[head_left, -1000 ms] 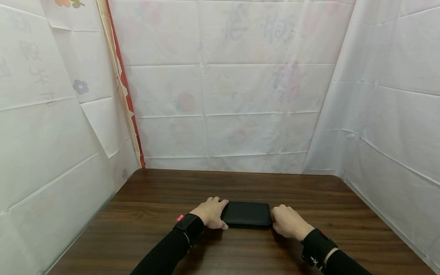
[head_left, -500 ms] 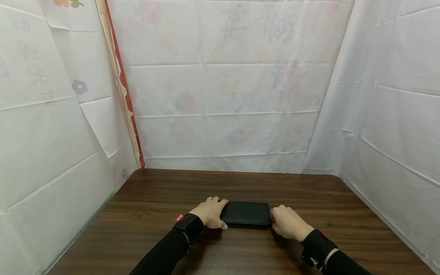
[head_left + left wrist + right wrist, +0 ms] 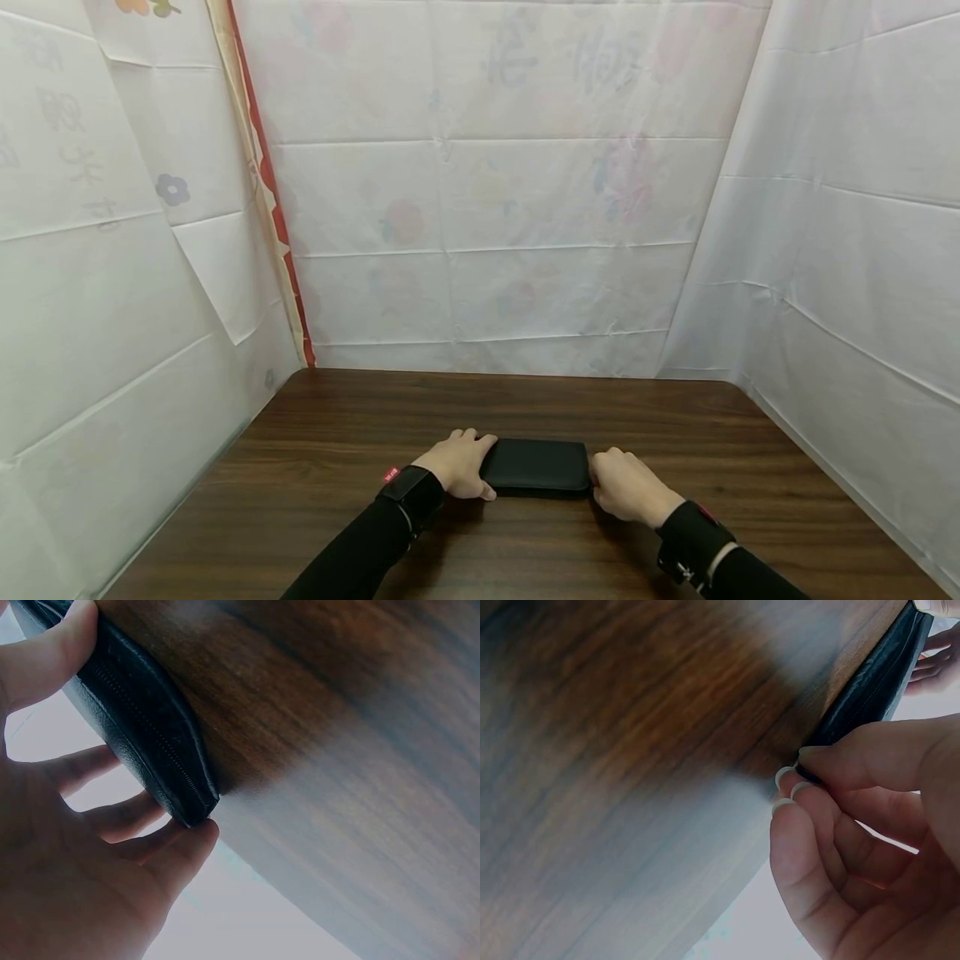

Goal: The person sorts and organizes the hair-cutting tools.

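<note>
A black zippered wallet lies flat on the wooden table, its long side running left to right. My left hand holds its left end, thumb on the near side and fingers spread round the far side. In the left wrist view the zipper runs shut along the edge of the wallet between thumb and fingers. At the other end, my right hand has its fingers curled, with thumb and fingertips pinching the wallet's right corner. What exactly sits between those fingertips is mostly hidden in the right wrist view.
The brown wood-grain table extends around both hands. White sheets with faint prints form a back wall, a left wall and a right wall close to the table's edges. A red-edged strip hangs in the left back corner.
</note>
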The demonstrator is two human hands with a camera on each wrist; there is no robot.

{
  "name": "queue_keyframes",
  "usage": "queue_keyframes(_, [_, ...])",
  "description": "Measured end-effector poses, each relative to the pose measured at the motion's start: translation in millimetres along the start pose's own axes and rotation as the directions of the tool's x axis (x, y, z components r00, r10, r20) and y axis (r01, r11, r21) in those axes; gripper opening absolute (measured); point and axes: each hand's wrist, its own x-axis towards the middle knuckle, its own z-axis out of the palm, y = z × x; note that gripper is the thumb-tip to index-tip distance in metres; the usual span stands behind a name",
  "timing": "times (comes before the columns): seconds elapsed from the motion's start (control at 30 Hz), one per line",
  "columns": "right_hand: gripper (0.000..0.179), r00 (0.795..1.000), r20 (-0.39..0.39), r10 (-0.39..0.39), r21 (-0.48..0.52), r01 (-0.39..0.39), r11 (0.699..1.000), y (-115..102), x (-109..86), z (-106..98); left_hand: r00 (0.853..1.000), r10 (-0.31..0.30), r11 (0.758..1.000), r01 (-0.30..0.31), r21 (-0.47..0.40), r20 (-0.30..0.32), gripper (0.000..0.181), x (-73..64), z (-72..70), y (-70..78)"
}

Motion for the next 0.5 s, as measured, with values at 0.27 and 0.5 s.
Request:
queue_keyframes(0.27, [0.049,1.0,-0.016,-0.015,0.011,0.015,1.0,-0.2,-1.5,0.6,1.0,-0.005,1.0,0.005,-0.004,0.0,0.082,0.3,0.5,-0.3])
queue_keyframes(0.5, [0.047,1.0,-0.024,-0.008,0.012,0.009,1.0,-0.4,-1.6,1.4,1.0,-0.011,1.0,0.011,-0.007,-0.005,0.082,0.7,1.4,-0.2])
